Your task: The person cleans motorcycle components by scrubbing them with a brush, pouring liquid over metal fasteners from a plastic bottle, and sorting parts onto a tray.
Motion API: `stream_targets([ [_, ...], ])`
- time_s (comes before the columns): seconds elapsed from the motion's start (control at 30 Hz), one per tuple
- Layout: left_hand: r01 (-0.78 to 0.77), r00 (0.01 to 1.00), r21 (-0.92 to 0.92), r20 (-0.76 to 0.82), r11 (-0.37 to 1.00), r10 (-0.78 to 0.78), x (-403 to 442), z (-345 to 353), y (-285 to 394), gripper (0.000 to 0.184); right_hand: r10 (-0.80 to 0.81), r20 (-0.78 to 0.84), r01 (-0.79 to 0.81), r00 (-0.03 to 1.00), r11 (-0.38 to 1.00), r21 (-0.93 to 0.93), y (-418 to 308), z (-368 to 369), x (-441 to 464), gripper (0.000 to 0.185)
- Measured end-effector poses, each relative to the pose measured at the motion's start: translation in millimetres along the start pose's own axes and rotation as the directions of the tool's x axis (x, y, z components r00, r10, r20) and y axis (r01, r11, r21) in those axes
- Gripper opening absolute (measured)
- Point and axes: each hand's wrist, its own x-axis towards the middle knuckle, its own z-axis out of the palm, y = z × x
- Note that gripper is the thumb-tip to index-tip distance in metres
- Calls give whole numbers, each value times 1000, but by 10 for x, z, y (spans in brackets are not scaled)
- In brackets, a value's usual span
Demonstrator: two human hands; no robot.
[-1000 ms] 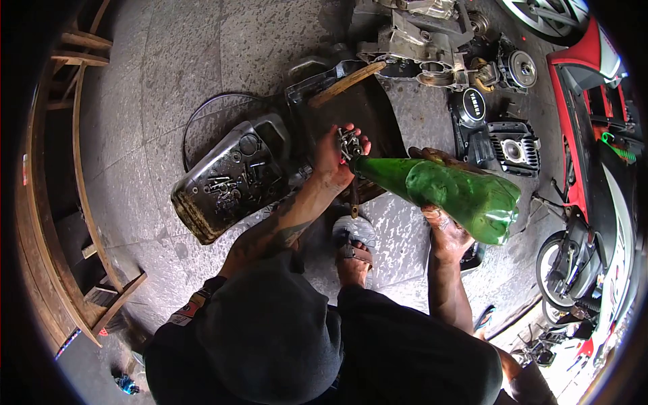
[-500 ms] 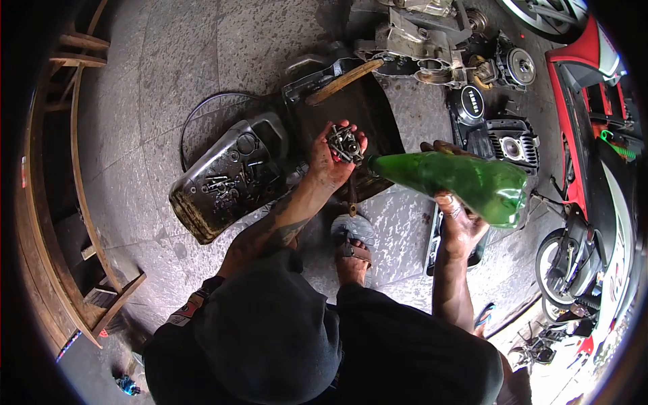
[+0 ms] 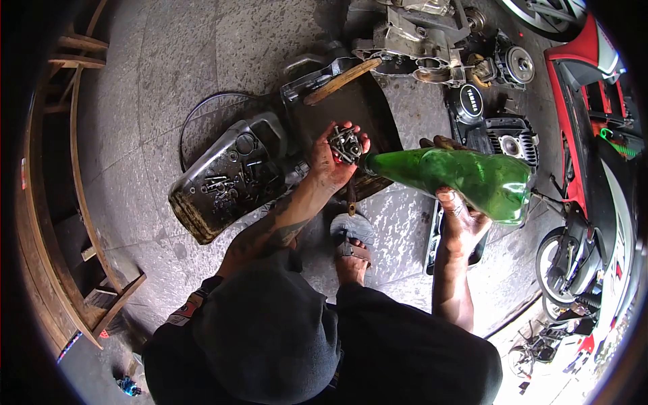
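Observation:
Cupped palm up, my left hand (image 3: 327,167) holds a cluster of metal bolts (image 3: 345,144). Around the green plastic bottle (image 3: 442,172), the fingers and thumb of my right hand (image 3: 460,219) are closed. The bottle lies nearly level, its neck pointing left and close beside the bolts; whether liquid comes out I cannot tell. Beneath both is a dark pan cut from a jerrycan (image 3: 383,111), with a wooden stick (image 3: 343,82) across its upper part. To the left, another cut jerrycan (image 3: 192,226) holds loose bolts (image 3: 219,189) and small metal parts.
Engine casings (image 3: 418,50) and a cylinder block (image 3: 513,143) lie at the upper right, near a round Yamaha cover (image 3: 471,102). A red and white motorcycle (image 3: 574,128) borders the right side. On the left stands a wooden bench (image 3: 57,270). My sandalled foot (image 3: 352,253) is below the pan.
The bottle has shifted slightly, its base a little to the right. The left hand and the bolts in it have turned slightly and stay over the pan.

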Motion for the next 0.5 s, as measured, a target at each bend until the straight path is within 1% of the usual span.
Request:
stream_targets([
  [0.03, -4, 1000, 12, 1, 1000, 4, -2, 10, -1, 29, -48, 12, 47, 999, 998, 47, 4, 12, 21, 59],
  [0.07, -3, 1000, 11, 0, 1000, 3, -2, 7, -4, 29, -47, 11, 47, 999, 998, 46, 1, 3, 7, 59],
  [0.13, 0, 1000, 41, 18, 999, -1, 3, -1, -5, 30, 7, -59, -9, 998, 1000, -30, -4, -18, -26, 59],
  [0.27, 22, 999, 46, 41, 999, -24, 13, -29, -25, 31, -35, -27, 34, 999, 999, -16, -14, -8, -23, 59],
  [0.33, 32, 998, 38, 59, 999, -34, 7, -25, -32, 31, 18, -75, -21, 997, 999, -35, 6, -20, -43, 60],
  [0.37, 31, 998, 38, 60, 999, -34, 7, -20, -36, 31, 17, -75, -20, 997, 999, -35, -1, -26, -38, 60],
  [0.43, 7, 1000, 73, 22, 997, -9, 4, -13, -48, 31, 54, -115, -54, 992, 999, 2, -19, -40, -26, 60],
  [0.5, 10, 1000, 73, 22, 997, -12, 4, -20, -48, 31, 42, -141, -43, 989, 999, -4, -9, -41, -1, 62],
])
